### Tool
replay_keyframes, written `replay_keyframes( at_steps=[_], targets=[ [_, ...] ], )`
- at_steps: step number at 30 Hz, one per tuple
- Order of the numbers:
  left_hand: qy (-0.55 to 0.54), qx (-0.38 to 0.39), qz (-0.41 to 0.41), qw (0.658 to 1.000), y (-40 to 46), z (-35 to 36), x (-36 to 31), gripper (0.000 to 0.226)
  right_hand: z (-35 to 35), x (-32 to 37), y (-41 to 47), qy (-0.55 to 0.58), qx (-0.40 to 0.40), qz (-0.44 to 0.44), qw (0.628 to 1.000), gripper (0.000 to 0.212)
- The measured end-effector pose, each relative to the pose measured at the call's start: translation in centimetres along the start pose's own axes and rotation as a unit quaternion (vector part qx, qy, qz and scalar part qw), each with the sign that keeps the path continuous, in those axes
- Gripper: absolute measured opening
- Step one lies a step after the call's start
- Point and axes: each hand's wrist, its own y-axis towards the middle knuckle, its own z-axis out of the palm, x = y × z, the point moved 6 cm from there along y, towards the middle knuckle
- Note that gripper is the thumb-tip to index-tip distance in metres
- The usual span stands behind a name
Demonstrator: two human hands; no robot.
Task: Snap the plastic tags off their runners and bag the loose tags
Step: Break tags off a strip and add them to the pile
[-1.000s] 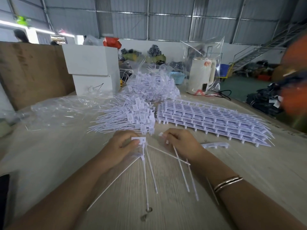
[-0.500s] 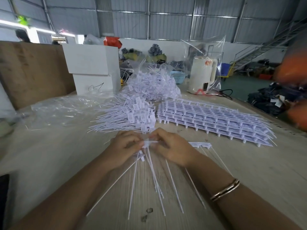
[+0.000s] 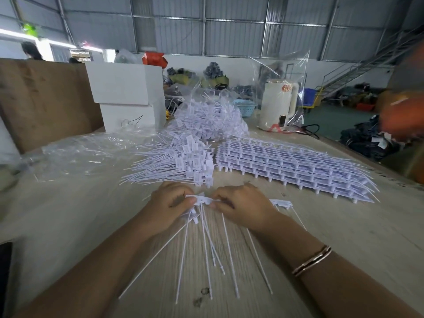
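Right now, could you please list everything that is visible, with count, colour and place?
runner strip with tags: one, white, pinched between both hands
loose tags pile: many, white, beyond the hands
runner sheets stack: several, white, right of the pile
bagged tags: one clear bag, farther back
empty clear bags: count unclear, left
white boxes: two, stacked, back left
kettle: one, cream, back right
table: one, pale wood
bracelet: gold, right wrist
left hand: grips strip
right hand: grips strip
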Motion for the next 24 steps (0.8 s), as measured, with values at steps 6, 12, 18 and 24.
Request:
replay_keyframes(
  at_steps=[6, 12, 18, 24],
  targets=[
    [-0.005, -0.017, 0.013, 1.000, 0.0, -0.3, -0.4, 0.022, 0.6, -1.0, 0.3, 0.135, 0.031, 0.051, 0.989, 0.031],
    [-0.110, -0.055, -0.073, 0.990, -0.3, -1.1, 1.3, 0.018, -0.6, -5.1, -0.8, 0.251, -0.024, 0.168, 0.953, 0.021],
    [0.011, -0.028, -0.084, 0.996, 0.2, -0.1, 1.5, 0.024, -0.7, -2.7, -0.8, 0.143, -0.008, 0.096, 0.985, 0.044],
    [-0.032, 0.010, -0.069, 0.997, -0.3, 0.3, 0.5, 0.043, 0.2, 2.7, 0.6, 0.151, -0.031, -0.003, 0.988, 0.032]
  ],
)
